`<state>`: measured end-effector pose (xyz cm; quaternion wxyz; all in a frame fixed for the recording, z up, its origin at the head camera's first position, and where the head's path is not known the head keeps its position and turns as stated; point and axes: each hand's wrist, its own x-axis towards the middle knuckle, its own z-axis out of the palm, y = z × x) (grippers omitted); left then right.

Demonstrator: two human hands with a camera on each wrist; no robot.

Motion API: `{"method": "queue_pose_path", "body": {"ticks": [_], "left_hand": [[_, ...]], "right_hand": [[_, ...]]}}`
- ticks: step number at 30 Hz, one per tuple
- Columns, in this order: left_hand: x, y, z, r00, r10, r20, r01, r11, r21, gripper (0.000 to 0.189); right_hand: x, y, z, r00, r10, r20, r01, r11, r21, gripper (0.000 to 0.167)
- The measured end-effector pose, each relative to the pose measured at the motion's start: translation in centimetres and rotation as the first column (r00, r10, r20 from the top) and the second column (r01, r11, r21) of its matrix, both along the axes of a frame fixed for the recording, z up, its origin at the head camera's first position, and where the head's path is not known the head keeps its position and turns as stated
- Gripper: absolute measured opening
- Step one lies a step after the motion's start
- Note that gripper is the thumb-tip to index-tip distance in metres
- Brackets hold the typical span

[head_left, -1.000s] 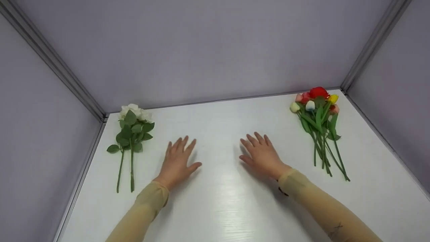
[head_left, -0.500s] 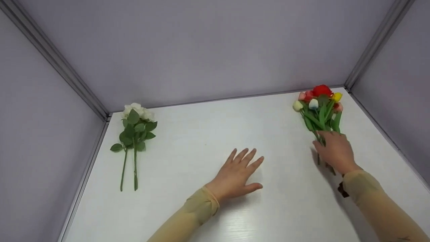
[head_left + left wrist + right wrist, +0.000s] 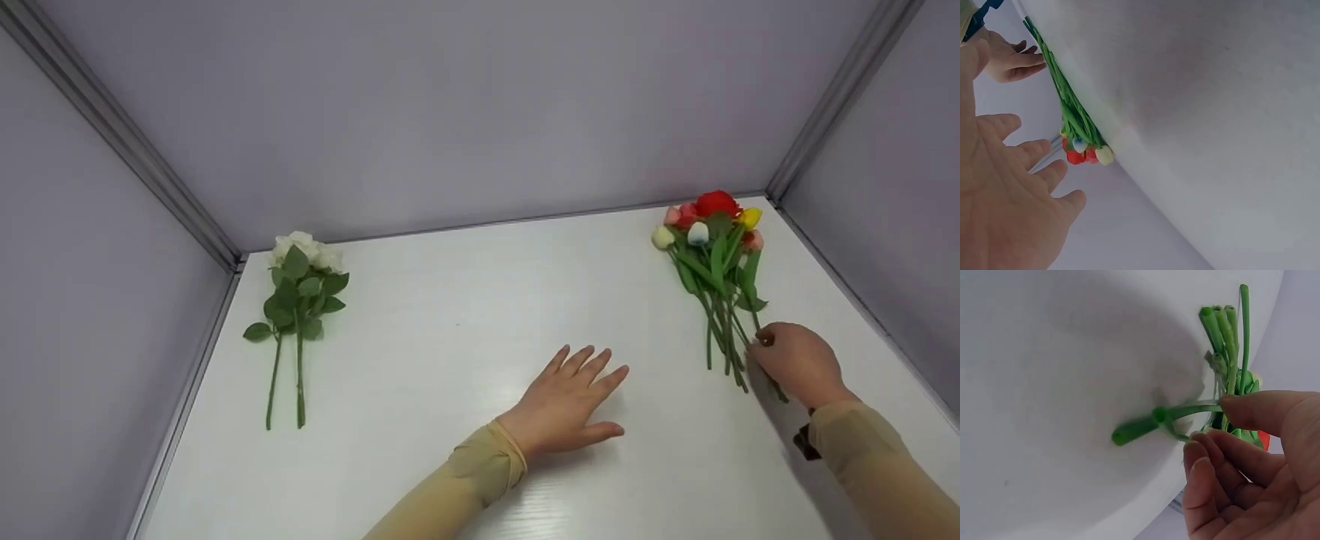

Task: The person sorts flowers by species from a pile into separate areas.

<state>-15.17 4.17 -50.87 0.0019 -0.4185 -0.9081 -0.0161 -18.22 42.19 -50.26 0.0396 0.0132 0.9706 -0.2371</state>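
Note:
At the right of the table lies a bunch of tulips (image 3: pixel 718 259) with a big red bloom (image 3: pixel 717 203) among them. My right hand (image 3: pixel 801 364) pinches the outermost green stems (image 3: pixel 1195 409) low down, thumb on one side and curled fingers on the other. In the right wrist view, two cut stem ends stick out past the fingertips. My left hand (image 3: pixel 568 401) is held palm down over the middle of the table with its fingers spread, holding nothing. The left wrist view shows the left palm (image 3: pixel 1010 197) in front of the bunch.
White flowers (image 3: pixel 307 251) with green leaves and long stems lie at the table's left. The white table (image 3: pixel 450 300) is bounded by a grey back wall (image 3: pixel 480 112) and side panels. A dark wristband (image 3: pixel 806 442) is on the right wrist.
My right hand has moved right, from the table's middle to the bunch, then to its outer stems, and closed on them. My left hand has shifted right, fingers still spread.

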Motion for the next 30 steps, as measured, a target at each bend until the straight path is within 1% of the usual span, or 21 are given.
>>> {"method": "queue_pose_path", "body": {"ticks": [2,6,11,14,21,23,26,28,30], "left_hand": [[0.0,-0.1,-0.3,1.000,0.001,0.016,-0.001,1.000,0.009,0.080],[0.1,-0.2,-0.7,1.000,-0.004,0.021,0.004,1.000,0.019,0.079],[0.1,-0.3,-1.1,0.999,-0.008,0.036,0.007,1.000,0.028,0.079],[0.0,-0.4,-1.2,0.999,-0.007,0.047,0.005,0.999,0.034,0.078],[-0.1,-0.6,-1.1,0.998,-0.006,0.063,0.003,0.999,0.045,0.077],[-0.2,-0.7,-1.2,0.998,-0.004,0.068,0.001,0.999,0.046,0.077],[-0.2,-0.8,-1.3,0.997,0.003,0.080,-0.007,0.999,0.050,0.076],[-0.3,-0.9,-1.3,0.995,0.007,0.097,-0.013,0.998,0.060,0.076],[-0.3,-1.0,-1.4,0.993,0.008,0.116,-0.016,0.997,0.072,0.076]], "right_hand": [[0.2,0.0,0.1,1.000,-0.001,0.015,0.001,1.000,-0.005,0.042],[0.4,-0.1,0.2,0.999,-0.006,0.053,0.007,1.000,-0.016,0.035],[0.4,-0.1,0.2,0.998,-0.019,0.059,0.020,1.000,-0.013,0.029],[0.5,-0.2,0.2,0.998,-0.032,0.062,0.032,0.999,-0.013,0.027],[0.4,-0.3,0.4,0.994,-0.054,0.100,0.056,0.998,-0.021,0.016],[0.2,-0.3,0.4,0.991,-0.056,0.120,0.060,0.998,-0.030,0.017],[-0.1,-0.3,0.5,0.987,-0.046,0.152,0.055,0.997,-0.051,0.028],[-0.2,-0.2,0.4,0.985,-0.036,0.169,0.047,0.997,-0.059,0.033],[-0.3,-0.2,0.3,0.984,-0.030,0.177,0.043,0.996,-0.073,0.034]]}}
